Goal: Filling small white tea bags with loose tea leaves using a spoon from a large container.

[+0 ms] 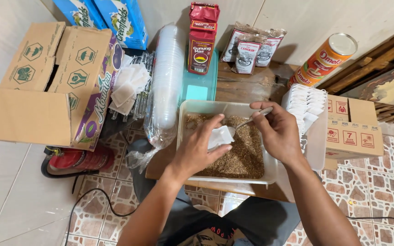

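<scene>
The fingers of the left hand (197, 148) are pressed together on a small white paper bag (220, 136), with the thumb on one side and the other fingers on the other. The bag is held over the middle of a clear plastic tub (270, 175), and its opening faces to the right, toward the spoon. The fingers of the right hand (277, 132) are closed on the handle of a metal spoon (251, 119). The long axis of the spoon goes from the upper right, where the handle end sticks out above the fingers, down to the lower left, where its tip meets the edge of the bag. Whether the spoon bowl is inside the bag, the picture does not show clearly.

The tub is filled with brown loose grains (247, 157) and it stands on a low wooden bench (251, 86). Just to the right of the tub there is a stack of white paper bags (306, 102). To the left of the tub lies a long sleeve of clear plastic cups (167, 77). Behind the tub a red packet (201, 38) stands upright, and beside it are some small sachets (249, 48). An orange can (324, 59) leans at the back right. An open cardboard box (46, 77) is at the left, and under it a red fire extinguisher (78, 159) lies on the tiled floor (379, 191).
</scene>
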